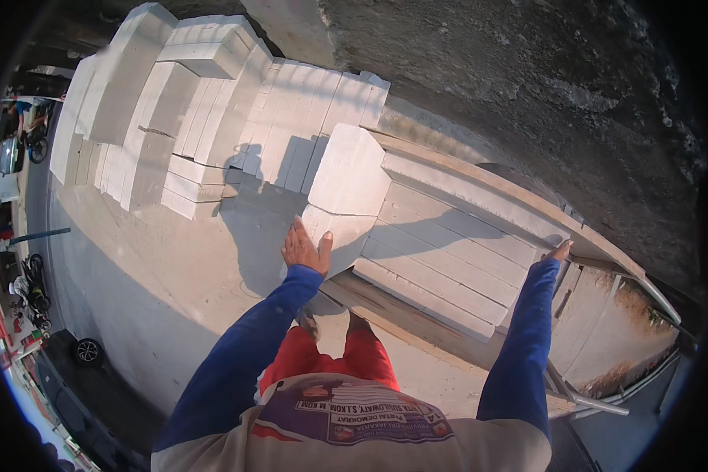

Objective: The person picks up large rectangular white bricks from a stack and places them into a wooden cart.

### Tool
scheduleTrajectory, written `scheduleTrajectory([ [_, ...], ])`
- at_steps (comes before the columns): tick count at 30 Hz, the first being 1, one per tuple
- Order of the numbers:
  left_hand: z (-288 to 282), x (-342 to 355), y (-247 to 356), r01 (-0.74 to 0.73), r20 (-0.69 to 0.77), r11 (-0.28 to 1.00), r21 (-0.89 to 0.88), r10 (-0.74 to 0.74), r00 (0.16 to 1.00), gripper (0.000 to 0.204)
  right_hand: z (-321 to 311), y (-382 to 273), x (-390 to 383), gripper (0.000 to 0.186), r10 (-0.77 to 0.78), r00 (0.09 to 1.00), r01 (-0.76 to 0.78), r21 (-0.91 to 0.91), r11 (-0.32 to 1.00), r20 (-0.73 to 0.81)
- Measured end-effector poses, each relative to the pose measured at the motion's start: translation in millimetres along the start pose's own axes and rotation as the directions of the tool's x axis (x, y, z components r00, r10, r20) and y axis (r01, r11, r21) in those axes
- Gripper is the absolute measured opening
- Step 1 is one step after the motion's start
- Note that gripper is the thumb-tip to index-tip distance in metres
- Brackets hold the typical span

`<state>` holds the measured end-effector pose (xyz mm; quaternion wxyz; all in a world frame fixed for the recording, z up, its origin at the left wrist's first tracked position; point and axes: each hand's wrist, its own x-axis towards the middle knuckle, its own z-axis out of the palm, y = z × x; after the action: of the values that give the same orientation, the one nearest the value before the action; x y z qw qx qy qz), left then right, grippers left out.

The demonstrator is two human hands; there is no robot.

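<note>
My left hand (305, 250) lies with stretched, spread fingers against the end of a white lightweight concrete block (338, 225) at the left end of a loaded wooden cart (405, 307). Another white block (352, 169) stands just beyond it. Farther right, my right hand (558, 251) reaches the right end of a long white block (468, 197) along the cart's far side. Its fingers look stretched out, though they are small and partly hidden. Between my arms, several flat-laid blocks (440, 263) sit side by side on the cart.
A large stack of white blocks (204, 102) rises at the far left. Beyond the cart runs a rough grey wall (519, 71). Metal handles (598, 404) extend at the right. Along the left edge are a dark car (71, 385) and a parked motorcycle (33, 293).
</note>
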<state>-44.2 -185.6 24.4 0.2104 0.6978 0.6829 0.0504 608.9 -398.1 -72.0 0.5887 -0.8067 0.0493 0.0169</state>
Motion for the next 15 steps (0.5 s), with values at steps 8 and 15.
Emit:
scheduleTrajectory([
  [8, -23.1, -1.0, -7.1, 0.015, 0.068, 0.999, -0.052, -0.011, 0.998, 0.090, 55.2, 5.8, -323.3, 0.069, -0.028, 0.978, 0.086, -0.280, 0.956, 0.205],
  [15, -7.3, 5.3, -46.8, 0.001, 0.097, 0.964, -0.267, 0.026, 0.995, 0.085, 131.7, -174.4, -625.1, 0.065, -0.379, 0.435, 0.572, 0.074, 0.817, 0.817],
])
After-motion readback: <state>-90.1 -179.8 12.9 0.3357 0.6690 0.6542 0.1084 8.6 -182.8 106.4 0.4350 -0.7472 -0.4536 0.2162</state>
